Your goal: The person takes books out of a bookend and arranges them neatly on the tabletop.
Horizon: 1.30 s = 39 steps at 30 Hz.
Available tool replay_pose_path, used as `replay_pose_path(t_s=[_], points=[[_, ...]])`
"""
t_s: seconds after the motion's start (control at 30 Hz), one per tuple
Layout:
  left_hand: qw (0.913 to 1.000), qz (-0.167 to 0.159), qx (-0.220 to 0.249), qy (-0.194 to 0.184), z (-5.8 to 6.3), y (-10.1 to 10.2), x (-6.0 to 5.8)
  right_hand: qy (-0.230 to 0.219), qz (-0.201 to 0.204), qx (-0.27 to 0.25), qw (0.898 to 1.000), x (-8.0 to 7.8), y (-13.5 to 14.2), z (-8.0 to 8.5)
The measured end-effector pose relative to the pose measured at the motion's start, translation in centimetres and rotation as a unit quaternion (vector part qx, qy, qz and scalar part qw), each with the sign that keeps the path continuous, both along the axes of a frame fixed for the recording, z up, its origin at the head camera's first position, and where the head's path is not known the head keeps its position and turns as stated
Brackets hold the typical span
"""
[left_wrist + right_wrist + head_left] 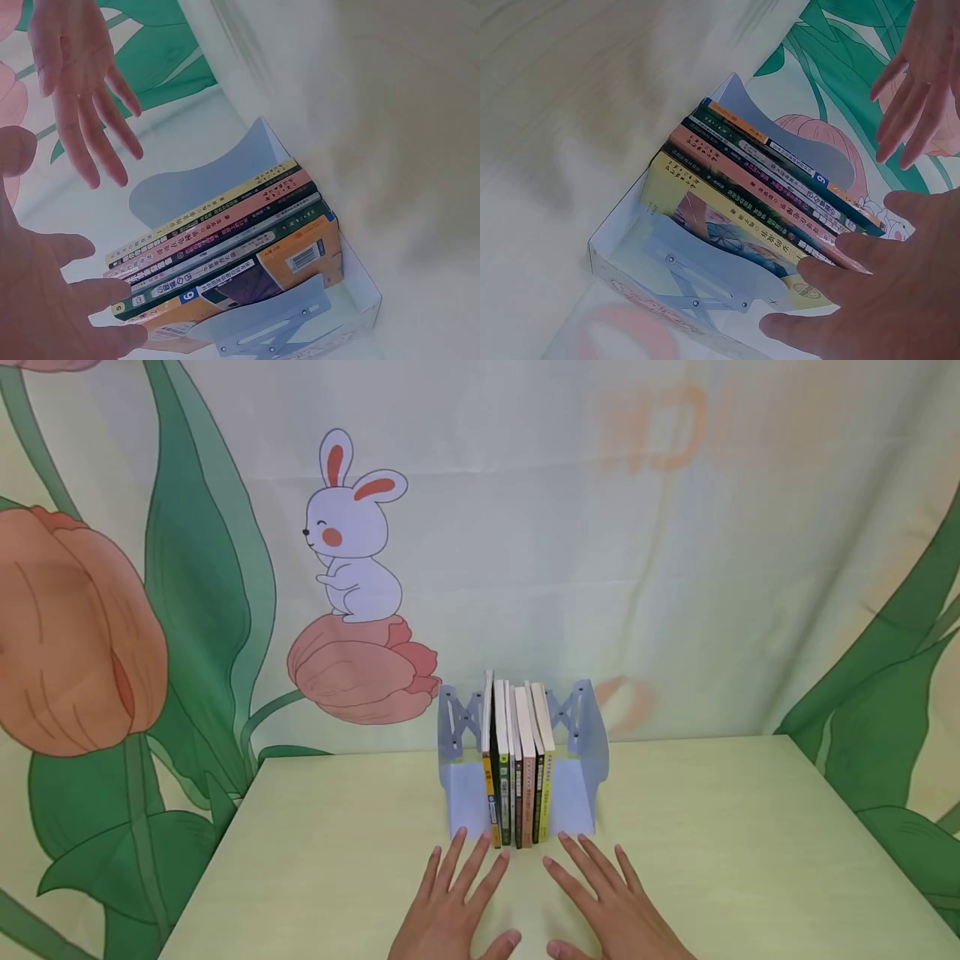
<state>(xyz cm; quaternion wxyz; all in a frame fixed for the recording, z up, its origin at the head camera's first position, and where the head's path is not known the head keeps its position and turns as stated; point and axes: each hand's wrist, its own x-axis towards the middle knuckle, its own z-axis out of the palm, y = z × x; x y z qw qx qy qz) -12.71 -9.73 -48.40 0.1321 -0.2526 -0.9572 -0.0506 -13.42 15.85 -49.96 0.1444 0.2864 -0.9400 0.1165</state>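
Several thin books [527, 793] stand upright, spines toward me, in a pale blue expandable bookend rack [594, 735]. The leftmost, an orange book [304, 259], leans a little; a yellow book [705, 217] is at the right end. My left hand [447, 902] is in front of the rack's left half, fingers spread and straight, holding nothing. Opposite it, my right hand [611, 902] spreads its fingers before the right half, also holding nothing. Both thumbs point inward, with a gap between the hands.
The rack stands near the back of a pale yellow-green table [712, 835]. Behind the table hangs a curtain [510, 527] printed with tulips and a white rabbit. Bare tabletop extends on both sides of the rack.
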Motion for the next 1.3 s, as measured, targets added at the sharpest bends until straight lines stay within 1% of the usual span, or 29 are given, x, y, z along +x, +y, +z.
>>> replay_pose_path(t_s=[0.17,0.27,0.33,0.47,0.57,0.7,0.87,1.0,1.1,1.3], points=[[0.9993,0.008,0.033,-0.017,0.6,0.0,-0.5,0.008,0.009,-0.003,1.0,-0.1,0.1,0.2],[0.9985,0.012,0.052,-0.012,1.0,0.1,-0.8,0.009,0.011,-0.005,1.0,-0.2,0.1,0.3],[0.9982,0.013,0.058,0.007,1.1,0.1,-1.0,0.011,0.01,-0.008,1.0,-0.2,0.1,0.4],[0.9947,0.015,0.077,0.067,1.4,0.0,-1.6,0.021,0.005,-0.019,1.0,-0.2,0.2,0.7],[0.9914,0.019,0.095,0.088,1.6,-0.1,-2.0,0.038,0.01,-0.025,0.999,-0.3,0.2,0.7],[0.989,0.026,0.122,0.079,1.9,-0.2,-2.4,0.054,0.018,-0.026,0.998,-0.3,0.3,0.7],[0.9861,0.036,0.144,0.074,2.4,-0.1,-3.0,0.053,0.016,-0.037,0.998,-0.2,0.4,0.9],[0.9839,0.047,0.161,0.061,2.9,0.0,-3.4,0.059,0.019,-0.047,0.997,-0.2,0.5,1.2],[0.9806,0.052,0.18,0.057,3.2,0.2,-3.7,0.065,0.027,-0.052,0.996,-0.2,0.6,1.3],[0.9703,0.068,0.22,0.073,3.4,0.5,-4.4,0.064,0.029,-0.066,0.995,-0.1,0.8,1.7]])
